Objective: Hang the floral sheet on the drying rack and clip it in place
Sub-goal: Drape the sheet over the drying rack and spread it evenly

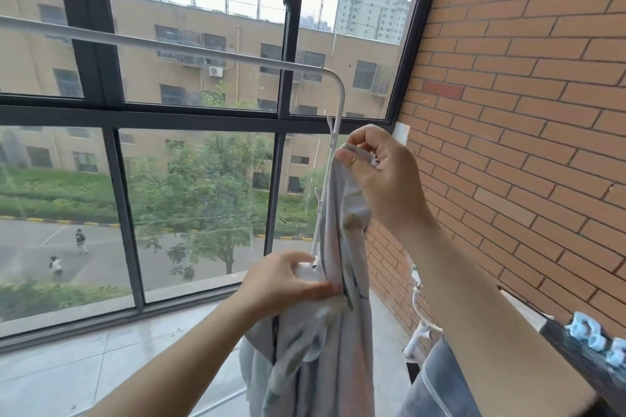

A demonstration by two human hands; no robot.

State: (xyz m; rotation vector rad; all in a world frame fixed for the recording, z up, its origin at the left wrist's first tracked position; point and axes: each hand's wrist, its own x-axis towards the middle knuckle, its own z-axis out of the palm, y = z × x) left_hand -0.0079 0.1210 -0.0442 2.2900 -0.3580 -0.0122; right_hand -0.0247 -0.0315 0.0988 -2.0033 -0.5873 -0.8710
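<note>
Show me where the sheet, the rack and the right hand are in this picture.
sheet (pixel 338 349), head view, on the hanging folds.
rack (pixel 203 50), head view, on its top bar.
right hand (pixel 382 176), head view, on the middle of the hand.

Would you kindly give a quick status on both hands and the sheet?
Right hand pinches top edge, left hand grips lower. Floral sheet bunched beside rack upright, not over top rail. Rail bare in view.

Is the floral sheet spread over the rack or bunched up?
Bunched up. The sheet hangs in gathered folds: the right hand pinches its top, the left hand grips it lower down, none lies over the rack bar.
</note>
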